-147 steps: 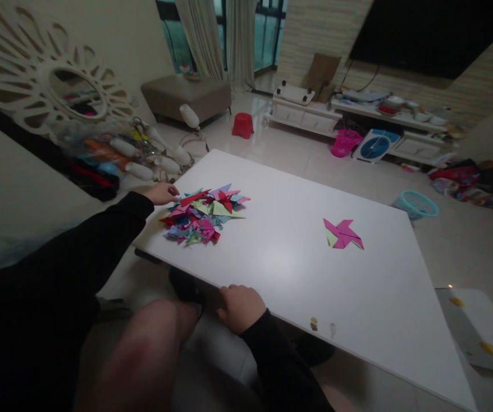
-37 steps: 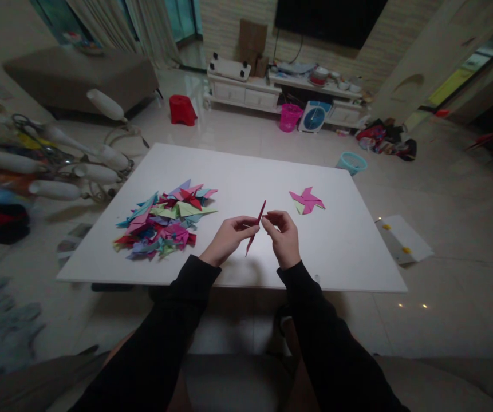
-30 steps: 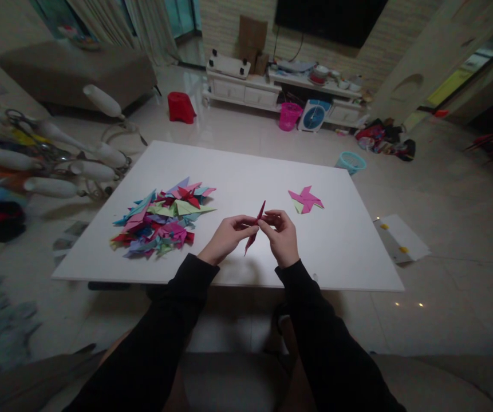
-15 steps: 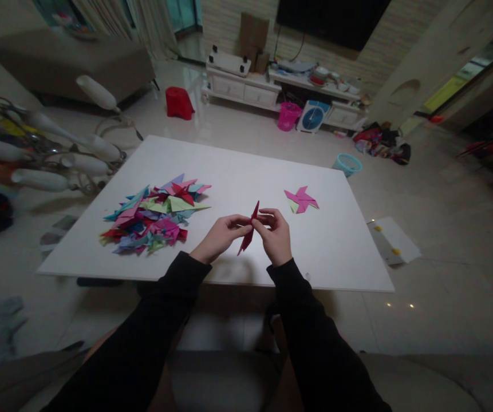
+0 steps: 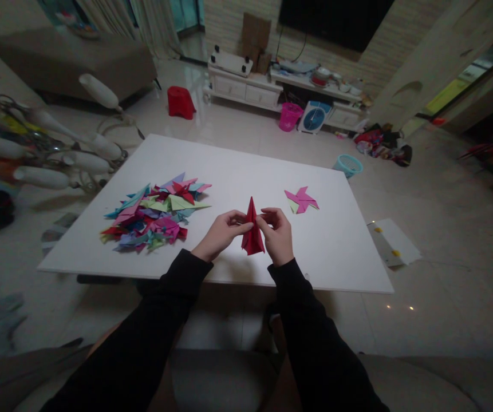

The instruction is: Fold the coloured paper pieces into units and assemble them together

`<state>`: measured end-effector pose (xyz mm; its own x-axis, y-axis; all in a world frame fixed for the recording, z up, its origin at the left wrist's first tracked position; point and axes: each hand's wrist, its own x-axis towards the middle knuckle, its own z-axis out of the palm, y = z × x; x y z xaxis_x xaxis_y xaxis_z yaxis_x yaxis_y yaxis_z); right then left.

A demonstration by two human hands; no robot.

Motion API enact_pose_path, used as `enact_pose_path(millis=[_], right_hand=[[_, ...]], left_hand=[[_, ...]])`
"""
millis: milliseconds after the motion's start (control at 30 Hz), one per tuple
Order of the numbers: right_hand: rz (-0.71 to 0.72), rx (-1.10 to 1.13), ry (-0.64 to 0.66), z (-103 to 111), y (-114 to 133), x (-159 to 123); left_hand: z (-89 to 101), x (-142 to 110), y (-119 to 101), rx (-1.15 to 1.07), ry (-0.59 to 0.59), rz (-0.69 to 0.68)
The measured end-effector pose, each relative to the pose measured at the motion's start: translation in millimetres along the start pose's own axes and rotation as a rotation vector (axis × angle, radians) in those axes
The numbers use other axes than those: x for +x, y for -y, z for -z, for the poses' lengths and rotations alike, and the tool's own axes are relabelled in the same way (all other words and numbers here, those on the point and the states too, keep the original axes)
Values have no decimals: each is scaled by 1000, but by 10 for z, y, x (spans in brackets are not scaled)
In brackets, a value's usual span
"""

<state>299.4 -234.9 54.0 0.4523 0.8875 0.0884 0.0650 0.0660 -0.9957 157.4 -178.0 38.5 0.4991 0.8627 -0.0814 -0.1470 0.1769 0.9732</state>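
A red folded paper piece, pointed at the top and wider at the bottom, is held upright over the front part of the white table. My left hand pinches its left side, thumb across the front. From the right, my right hand grips it between thumb and fingers. To the left lies a heap of folded colored papers in red, pink, blue, purple and pale green. A pink and pale green paper pinwheel lies flat, beyond my right hand.
A lamp with several white shades stands close to the table's left edge. Past the far side are a red stool, a pink bin and a blue-and-white fan. A light blue basket sits by the far right corner.
The red folded paper has turned in my fingers, from a tilted, nearly edge-on view to its broad face. Both hands stay in nearly the same place.
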Motion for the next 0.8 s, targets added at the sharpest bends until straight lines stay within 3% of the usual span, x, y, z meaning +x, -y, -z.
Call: enact_pose_path(millis=[800], right_hand=[[-106, 81, 108, -16, -95, -1]], left_hand=[[143, -58, -63, 14, 21, 56]])
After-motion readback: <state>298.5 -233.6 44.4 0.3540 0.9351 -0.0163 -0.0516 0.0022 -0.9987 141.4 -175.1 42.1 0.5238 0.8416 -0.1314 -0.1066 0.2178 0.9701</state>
